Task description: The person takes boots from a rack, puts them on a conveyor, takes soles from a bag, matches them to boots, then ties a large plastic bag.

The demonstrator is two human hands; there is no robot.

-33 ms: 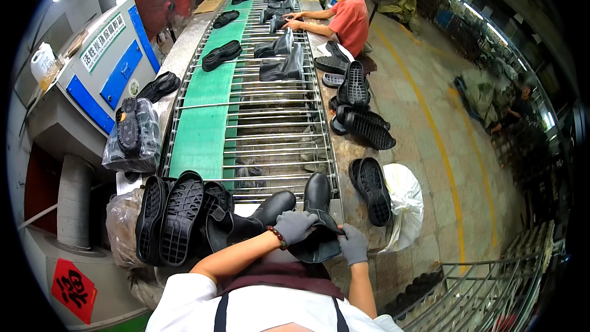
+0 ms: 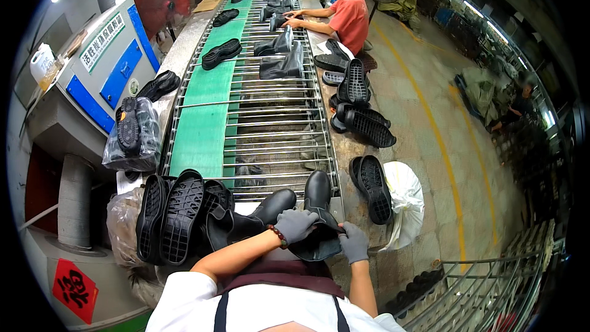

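A black boot [image 2: 318, 192] lies in front of me at the near end of the conveyor, its toe pointing away and its shaft opening toward me. My left hand [image 2: 295, 224], in a grey glove with a beaded bracelet at the wrist, is closed on the left side of the shaft. The right edge of the opening is pinched by my right hand [image 2: 353, 243], also gloved. Some fingertips are hidden by the leather. A second black boot [image 2: 275, 206] rests just left of it, partly behind my left forearm. Beside that boot stand several black soles [image 2: 182, 216].
The roller conveyor [image 2: 279, 128] with a green belt [image 2: 200, 141] runs away from me, carrying boots and soles. More soles [image 2: 372, 190] lie on the right ledge by a white sack [image 2: 405, 200]. A co-worker in a red shirt [image 2: 350, 24] handles a boot farther along. A metal rack [image 2: 491, 276] stands lower right.
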